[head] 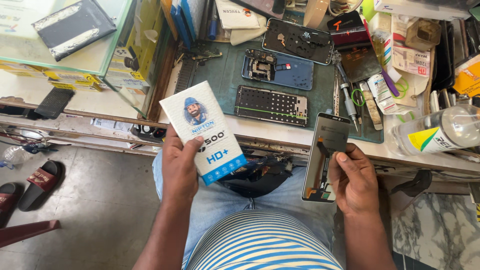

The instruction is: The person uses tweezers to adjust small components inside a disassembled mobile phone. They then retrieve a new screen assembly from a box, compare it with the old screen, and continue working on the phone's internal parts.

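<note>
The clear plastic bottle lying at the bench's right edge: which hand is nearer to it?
Right. The right hand, holding a phone screen panel, sits just below-left of the clear plastic bottle. The left hand, holding a white box, is far across to the left.

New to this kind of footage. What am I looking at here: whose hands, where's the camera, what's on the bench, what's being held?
There is no machine here: a seated person works with two bare hands. The single picture comes from a camera worn on the head, looking down, so you see the forearms, a striped shirt and jeans at the bottom.

The left hand holds a white and blue box, flat and upright, printed side facing the camera. The right hand holds a phone screen panel by its edge, back side showing, with a flat cable on it.

Beyond the hands is a workbench with a green mat. On it lie three opened phone parts: a dark back cover, a blue phone body and a metal frame. A screwdriver lies to their right, and a clear plastic bottle lies on its side at the bench's right edge.
</note>
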